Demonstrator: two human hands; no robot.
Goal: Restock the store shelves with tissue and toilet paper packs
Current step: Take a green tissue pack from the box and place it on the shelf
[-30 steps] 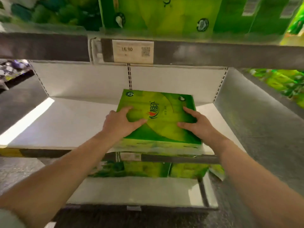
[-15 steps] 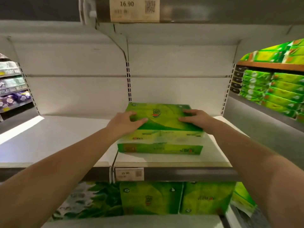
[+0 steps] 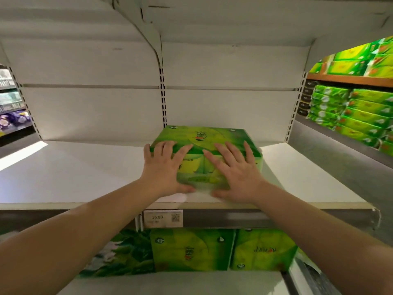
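Observation:
A green tissue pack [image 3: 204, 137] lies flat on the white shelf [image 3: 85, 173], close to the back panel and just right of the slotted upright. My left hand [image 3: 164, 167] presses flat against the pack's front left face, fingers straight and spread. My right hand [image 3: 236, 170] presses the front right face the same way. Neither hand curls around the pack. The lower front of the pack is partly hidden behind both palms.
More green tissue packs [image 3: 191, 250] fill the shelf below, under a price tag [image 3: 162, 218] reading 16.90. Stacks of green packs [image 3: 357, 116] line the shelving to the right. Purple packs [image 3: 12, 121] sit far left. An upper shelf underside [image 3: 212, 18] hangs overhead.
Both hands slid from the pack's top to its front face and flattened. The pack moved deeper toward the back panel. The view rose and the shelf now sits at eye level.

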